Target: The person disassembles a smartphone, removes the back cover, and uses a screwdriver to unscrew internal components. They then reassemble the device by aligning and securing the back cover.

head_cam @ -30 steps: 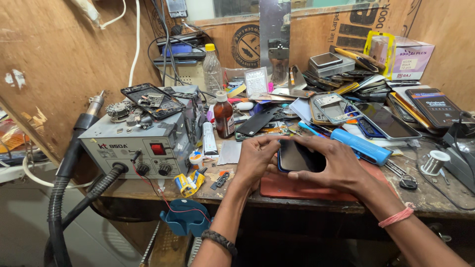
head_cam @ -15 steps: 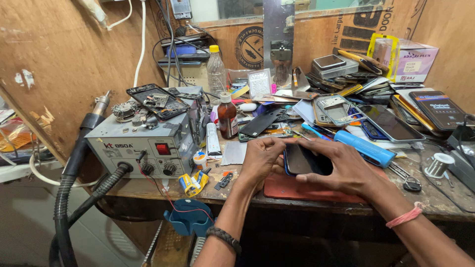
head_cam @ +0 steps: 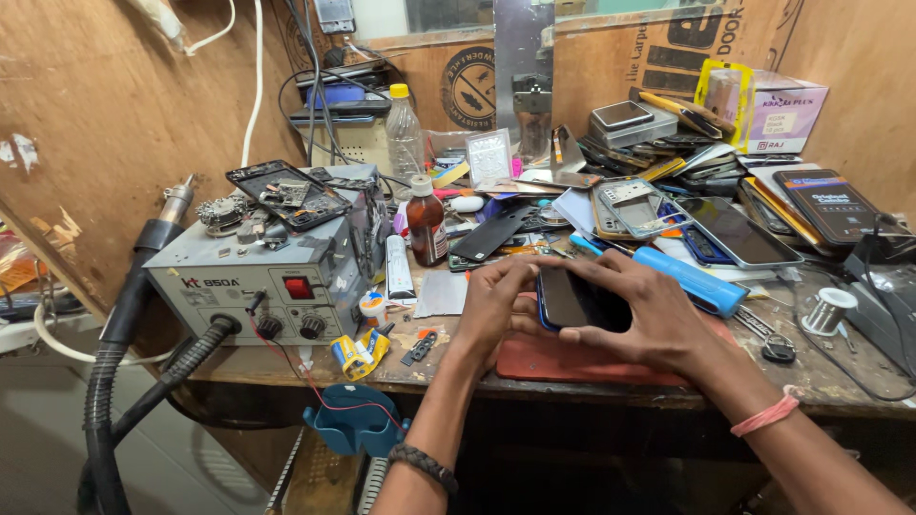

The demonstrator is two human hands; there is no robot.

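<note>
Both hands grip a dark phone (head_cam: 575, 298) just above a red mat (head_cam: 572, 360) on the cluttered tabletop (head_cam: 286, 360). The left hand (head_cam: 491, 300) pinches its left edge, and the right hand (head_cam: 649, 310) wraps over its right side. A grey rework station (head_cam: 258, 277) stands well to the left.

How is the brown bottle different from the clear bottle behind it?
The brown bottle is dark amber glass with a white cap; the clear bottle is see-through plastic with a yellow cap. The brown bottle looks shorter and stands further forward, beside the grey station; the clear bottle looks taller and stands back near the wall. Both are upright, capped, and untouched by the left hand and right hand, which hold a phone.
</note>
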